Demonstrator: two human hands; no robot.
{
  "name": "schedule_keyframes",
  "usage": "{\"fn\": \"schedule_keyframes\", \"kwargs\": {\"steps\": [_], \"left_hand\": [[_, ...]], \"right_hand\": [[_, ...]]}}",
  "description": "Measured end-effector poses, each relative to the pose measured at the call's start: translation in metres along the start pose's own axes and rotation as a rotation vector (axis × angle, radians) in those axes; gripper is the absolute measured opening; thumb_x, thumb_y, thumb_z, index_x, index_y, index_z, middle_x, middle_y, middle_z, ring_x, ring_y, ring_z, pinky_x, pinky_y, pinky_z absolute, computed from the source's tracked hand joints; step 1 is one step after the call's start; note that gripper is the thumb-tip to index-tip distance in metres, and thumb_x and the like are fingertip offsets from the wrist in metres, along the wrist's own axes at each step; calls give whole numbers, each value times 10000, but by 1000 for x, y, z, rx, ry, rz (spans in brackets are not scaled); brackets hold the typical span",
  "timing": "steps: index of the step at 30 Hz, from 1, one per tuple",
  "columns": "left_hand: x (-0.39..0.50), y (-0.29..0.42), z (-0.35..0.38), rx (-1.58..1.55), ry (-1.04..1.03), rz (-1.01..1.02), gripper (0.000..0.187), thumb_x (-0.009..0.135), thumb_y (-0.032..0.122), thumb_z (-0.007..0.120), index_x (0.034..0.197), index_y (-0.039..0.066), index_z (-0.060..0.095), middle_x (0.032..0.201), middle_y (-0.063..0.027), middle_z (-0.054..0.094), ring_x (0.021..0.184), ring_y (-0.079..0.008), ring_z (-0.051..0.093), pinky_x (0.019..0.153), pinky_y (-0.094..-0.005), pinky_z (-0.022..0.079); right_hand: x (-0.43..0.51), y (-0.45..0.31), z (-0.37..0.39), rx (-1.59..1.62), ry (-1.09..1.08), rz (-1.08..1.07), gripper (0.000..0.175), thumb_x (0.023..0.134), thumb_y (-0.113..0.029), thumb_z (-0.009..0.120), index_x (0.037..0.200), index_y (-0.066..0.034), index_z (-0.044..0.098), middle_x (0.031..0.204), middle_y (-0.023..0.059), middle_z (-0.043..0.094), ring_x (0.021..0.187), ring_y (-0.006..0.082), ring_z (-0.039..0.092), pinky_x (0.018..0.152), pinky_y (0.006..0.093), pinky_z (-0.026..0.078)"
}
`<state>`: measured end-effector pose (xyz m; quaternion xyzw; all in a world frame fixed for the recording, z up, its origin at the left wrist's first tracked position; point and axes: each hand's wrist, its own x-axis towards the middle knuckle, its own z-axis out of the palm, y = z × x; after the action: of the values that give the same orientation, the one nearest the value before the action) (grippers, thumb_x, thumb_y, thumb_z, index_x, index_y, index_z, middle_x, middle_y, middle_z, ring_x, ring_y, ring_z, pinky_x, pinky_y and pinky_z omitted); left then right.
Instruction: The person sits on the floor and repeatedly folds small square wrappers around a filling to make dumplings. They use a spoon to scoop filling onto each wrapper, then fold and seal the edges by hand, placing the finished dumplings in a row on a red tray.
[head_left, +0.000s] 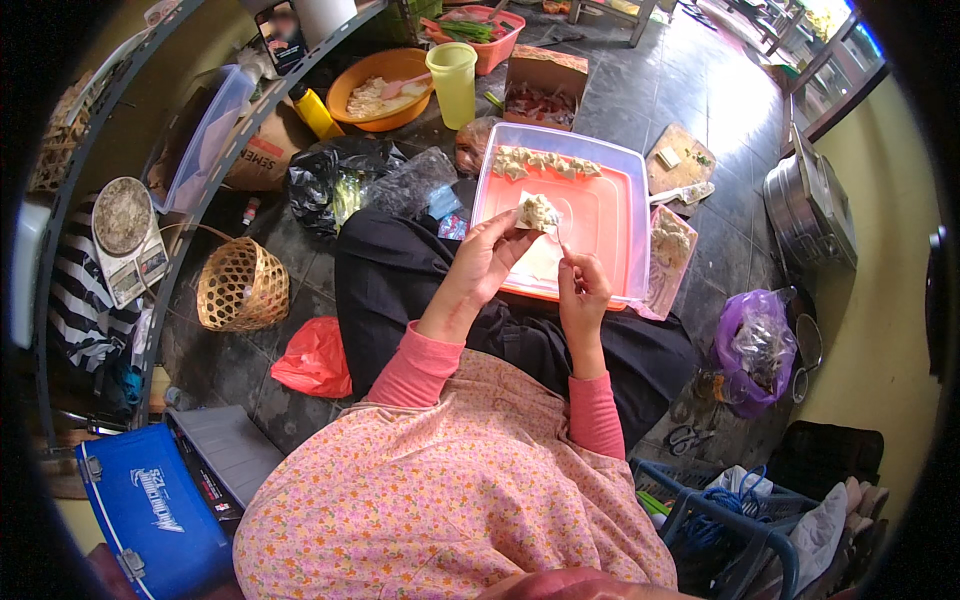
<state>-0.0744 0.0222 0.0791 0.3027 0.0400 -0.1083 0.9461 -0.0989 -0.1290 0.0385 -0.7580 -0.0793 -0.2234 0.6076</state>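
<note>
My left hand (491, 251) holds a square dough wrapper topped with a lump of pale filling (538, 213). My right hand (585, 279) grips a thin metal utensil, perhaps a spoon, whose tip touches the filling. Both hands are above a clear plastic tray with an orange base (611, 247) across my lap. Along the far side of the tray lie several filled, folded dumplings (547, 163). A stack of flat wrappers (534, 262) rests in its near part, partly hidden by my hands. Right of the tray, a pink container (660, 274) holds more pale filling (670, 244).
A cutting board (679, 169) with a knife (684, 193) lies at the right. Beyond the tray stand a cardboard box (546, 94), a yellow-green plastic container (452, 86) and an orange basin (380, 88). A woven basket (244, 286) and a red plastic bag (315, 358) are at the left.
</note>
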Motion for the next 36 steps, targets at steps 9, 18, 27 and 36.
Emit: {"fn": "schedule_keyframes", "kwargs": {"steps": [9,18,27,36], "left_hand": [[0,-2,-3,-15,-11,22,257,909,136,444,1072,-38,538,1036,-123,592,972,-195,571,916,-332,441],[0,-3,-3,-85,-54,53,228,900,108,469,1057,-39,543,1026,-119,592,966,-187,569,904,-322,454],[-2,-4,3,-23,-53,44,231,909,104,444,1052,-49,542,1050,-130,582,996,-195,562,899,-313,469],[-3,-2,3,2,22,40,197,899,133,479,1004,-1,580,982,-100,605,911,-158,587,863,-291,481]], "right_hand": [[-4,9,0,47,-4,11,48,798,6,574,839,-13,591,645,-14,462,523,30,352,452,191,265],[-5,7,-4,28,7,18,41,801,1,569,833,-15,590,685,8,499,524,36,376,449,193,293],[-1,6,-16,-63,56,89,38,800,-21,573,836,-17,588,724,27,528,542,50,405,465,201,320],[4,-2,-20,-119,49,-16,59,773,4,573,825,-19,591,728,40,537,534,73,408,472,210,330]]}}
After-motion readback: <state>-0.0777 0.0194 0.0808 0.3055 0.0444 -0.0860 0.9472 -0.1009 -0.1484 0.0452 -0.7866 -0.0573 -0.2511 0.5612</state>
